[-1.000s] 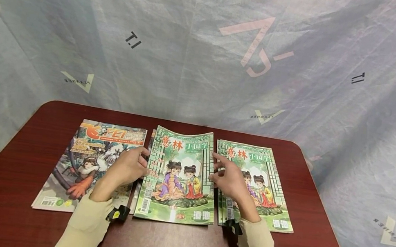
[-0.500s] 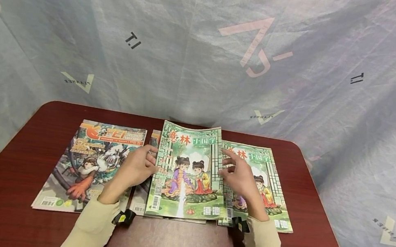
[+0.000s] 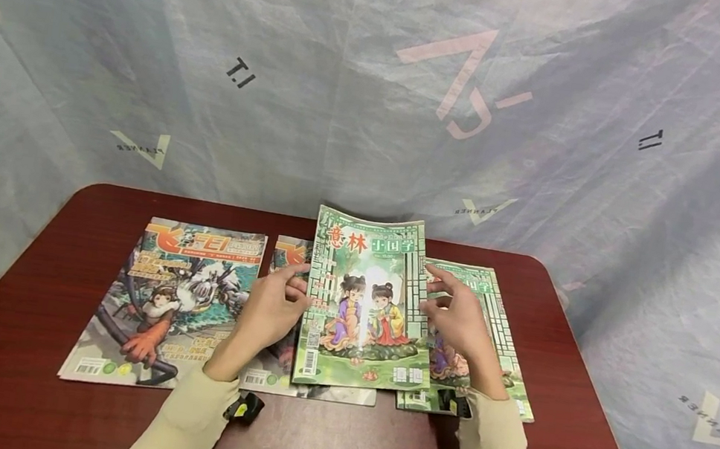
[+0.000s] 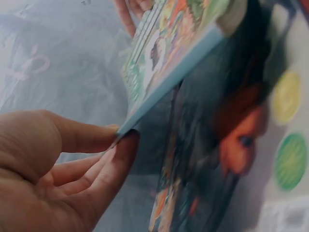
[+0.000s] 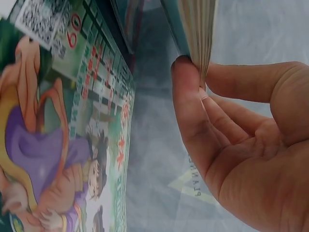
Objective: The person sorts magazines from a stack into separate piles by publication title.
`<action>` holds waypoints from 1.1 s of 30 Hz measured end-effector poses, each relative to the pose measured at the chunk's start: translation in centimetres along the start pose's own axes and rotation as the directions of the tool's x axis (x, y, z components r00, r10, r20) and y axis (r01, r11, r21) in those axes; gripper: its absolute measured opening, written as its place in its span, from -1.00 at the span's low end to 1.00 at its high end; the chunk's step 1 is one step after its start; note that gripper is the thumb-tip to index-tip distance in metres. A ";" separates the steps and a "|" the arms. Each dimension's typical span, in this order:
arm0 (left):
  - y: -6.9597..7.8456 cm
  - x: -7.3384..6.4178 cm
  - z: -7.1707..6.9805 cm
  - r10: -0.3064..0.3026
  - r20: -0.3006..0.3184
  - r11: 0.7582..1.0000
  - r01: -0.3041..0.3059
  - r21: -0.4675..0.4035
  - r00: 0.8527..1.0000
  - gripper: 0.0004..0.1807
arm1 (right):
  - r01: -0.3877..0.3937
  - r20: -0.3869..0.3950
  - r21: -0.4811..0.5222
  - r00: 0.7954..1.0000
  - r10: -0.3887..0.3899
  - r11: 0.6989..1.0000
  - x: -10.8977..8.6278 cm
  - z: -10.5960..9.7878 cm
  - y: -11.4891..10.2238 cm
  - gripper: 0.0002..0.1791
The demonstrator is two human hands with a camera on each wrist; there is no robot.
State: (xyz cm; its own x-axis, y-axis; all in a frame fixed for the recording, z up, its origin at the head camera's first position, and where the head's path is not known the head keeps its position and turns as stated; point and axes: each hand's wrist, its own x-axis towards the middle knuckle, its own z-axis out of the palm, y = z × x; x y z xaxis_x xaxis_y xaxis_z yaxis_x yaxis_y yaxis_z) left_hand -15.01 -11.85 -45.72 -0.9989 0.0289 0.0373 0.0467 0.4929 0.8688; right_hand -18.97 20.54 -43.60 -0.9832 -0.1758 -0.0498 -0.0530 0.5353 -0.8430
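Between both hands a green magazine [image 3: 363, 330] with two cartoon girls on its cover hangs raised over the table. My left hand [image 3: 276, 304] pinches its left edge, thumb on top and fingers beneath; the left wrist view shows the spine [image 4: 169, 79] at the fingertips. On the opposite side my right hand [image 3: 457, 315] pinches the page edges [image 5: 198, 34]. Below it and to the left lies a dark-covered magazine [image 3: 257, 369], partly hidden. Under my right hand rests a matching green magazine [image 3: 513, 348] on the right pile.
At the left lies another magazine [image 3: 154, 304] with an orange title, on a pile. The dark red table [image 3: 5, 316] ends at a grey printed cloth [image 3: 321, 100] hanging behind. Black wrist devices [image 3: 245, 407] sit at both cuffs.
Both hands have lifted the green magazine and carried it to the right, off the middle pile and partly over the right one. The dark-covered magazine beneath has come into view.
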 end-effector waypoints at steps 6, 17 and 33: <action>0.0 0.1 1.4 0.040 -0.068 0.999 -0.040 0.003 0.997 -0.40 | 0.037 -0.035 -0.020 0.999 -0.038 0.999 0.0 -1.0 0.3 -0.23; -0.2 0.0 3.0 0.042 -0.075 0.996 -0.047 -0.076 0.996 -0.42 | 0.061 -0.031 0.003 0.998 -0.061 0.998 -0.2 -2.7 0.7 -0.25; 0.1 0.0 4.4 0.029 -0.027 0.989 -0.032 -0.146 0.999 -0.41 | 0.039 -0.005 -0.014 0.999 -0.040 0.999 -0.6 -4.1 2.0 -0.25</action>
State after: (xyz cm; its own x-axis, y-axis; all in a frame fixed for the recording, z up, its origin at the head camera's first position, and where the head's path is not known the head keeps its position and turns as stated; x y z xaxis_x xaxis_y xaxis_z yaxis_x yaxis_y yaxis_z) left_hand -14.98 -7.98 -47.80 -0.9970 0.0194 0.0754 0.0773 0.3595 0.9299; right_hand -19.24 25.11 -43.07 -0.9812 -0.1924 -0.0135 -0.0942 0.5394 -0.8368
